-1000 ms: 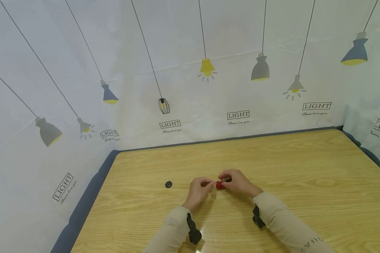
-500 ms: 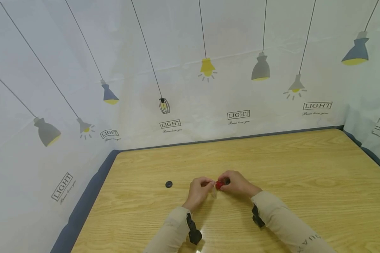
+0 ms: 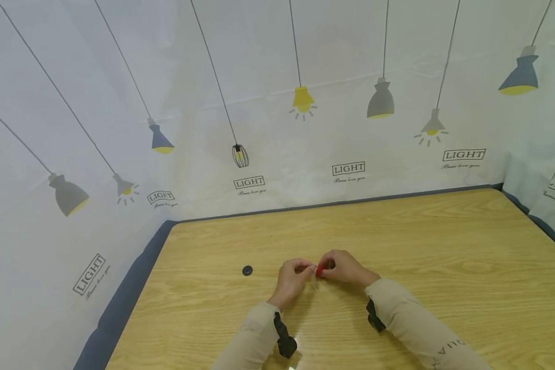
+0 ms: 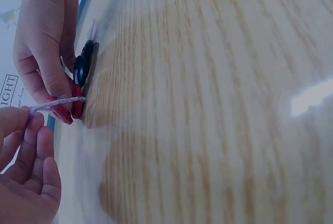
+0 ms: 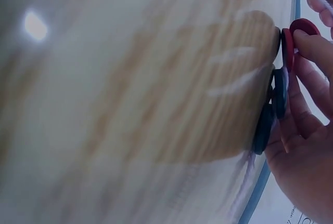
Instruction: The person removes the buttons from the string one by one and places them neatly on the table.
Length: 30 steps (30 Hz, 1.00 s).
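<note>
While thread end sits at red button, keep it short and stiff, aim for hole, hold button steady — judgement only.

Tabletop [image 3: 444, 257]: work near middle, toward near edge; lone dark button [image 3: 247, 271] lies apart, toward left edge.

Right hand [image 3: 344, 267]: fingers curled, pinching red button [image 4: 75, 107]; dark buttons [image 5: 270, 112] strung behind it, against palm.

Left hand [image 3: 292, 277]: fingertips pressed together, pinching pale thread [image 4: 57, 103]; thread tip touches red button's face. Whether it has entered hole — cannot tell.
</note>
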Each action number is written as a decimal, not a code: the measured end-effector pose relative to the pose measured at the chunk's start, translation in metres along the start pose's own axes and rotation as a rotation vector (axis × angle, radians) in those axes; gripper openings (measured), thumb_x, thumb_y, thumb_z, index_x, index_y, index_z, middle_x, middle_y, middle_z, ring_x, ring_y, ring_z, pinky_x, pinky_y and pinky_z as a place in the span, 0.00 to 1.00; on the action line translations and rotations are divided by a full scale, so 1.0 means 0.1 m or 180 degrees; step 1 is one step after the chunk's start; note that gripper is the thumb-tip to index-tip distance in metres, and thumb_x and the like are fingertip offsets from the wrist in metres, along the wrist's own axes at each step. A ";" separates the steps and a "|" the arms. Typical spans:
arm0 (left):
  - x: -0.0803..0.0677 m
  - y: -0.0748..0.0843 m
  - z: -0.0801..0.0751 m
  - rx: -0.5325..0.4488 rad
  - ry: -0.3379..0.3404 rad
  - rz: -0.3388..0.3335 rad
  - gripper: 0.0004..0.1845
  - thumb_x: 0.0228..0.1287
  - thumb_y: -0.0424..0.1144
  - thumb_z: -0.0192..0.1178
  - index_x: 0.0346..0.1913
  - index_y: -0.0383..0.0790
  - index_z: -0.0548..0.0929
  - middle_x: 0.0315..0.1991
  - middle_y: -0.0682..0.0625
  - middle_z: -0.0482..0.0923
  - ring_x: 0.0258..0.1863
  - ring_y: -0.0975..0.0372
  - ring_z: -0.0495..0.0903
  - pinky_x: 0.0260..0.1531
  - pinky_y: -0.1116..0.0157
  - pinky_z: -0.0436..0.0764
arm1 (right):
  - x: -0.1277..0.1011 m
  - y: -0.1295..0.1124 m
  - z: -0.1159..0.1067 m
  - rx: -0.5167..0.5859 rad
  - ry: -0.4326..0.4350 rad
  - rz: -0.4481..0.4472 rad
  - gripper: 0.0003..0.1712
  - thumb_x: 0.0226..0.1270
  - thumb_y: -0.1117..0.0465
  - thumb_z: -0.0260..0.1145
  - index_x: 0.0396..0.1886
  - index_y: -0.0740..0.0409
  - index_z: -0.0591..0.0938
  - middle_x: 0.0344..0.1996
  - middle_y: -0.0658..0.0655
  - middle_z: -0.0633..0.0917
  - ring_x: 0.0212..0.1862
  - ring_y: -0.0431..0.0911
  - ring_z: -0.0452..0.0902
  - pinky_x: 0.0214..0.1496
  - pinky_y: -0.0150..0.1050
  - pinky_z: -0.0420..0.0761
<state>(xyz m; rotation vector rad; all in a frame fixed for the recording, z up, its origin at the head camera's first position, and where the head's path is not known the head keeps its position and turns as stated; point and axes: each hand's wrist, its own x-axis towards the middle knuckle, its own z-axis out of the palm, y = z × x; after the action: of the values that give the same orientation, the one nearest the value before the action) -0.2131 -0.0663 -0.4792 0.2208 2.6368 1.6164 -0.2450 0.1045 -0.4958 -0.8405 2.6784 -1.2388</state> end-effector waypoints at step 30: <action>-0.04 -0.02 -0.03 -0.0148 -0.0019 -0.0163 0.07 0.58 0.38 0.59 0.33 0.38 0.83 0.31 0.53 0.79 0.31 0.65 0.75 0.33 0.66 0.74 | -0.05 -0.07 -0.04 0.0072 0.0387 0.0130 0.02 0.52 0.68 0.65 0.27 0.62 0.82 0.27 0.52 0.79 0.28 0.42 0.73 0.29 0.33 0.73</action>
<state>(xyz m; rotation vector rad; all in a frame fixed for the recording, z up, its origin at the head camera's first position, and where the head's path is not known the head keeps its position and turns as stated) -0.2093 -0.0702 -0.4799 0.1549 2.5749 1.6563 -0.2386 0.1067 -0.4888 -0.7265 2.7538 -1.3499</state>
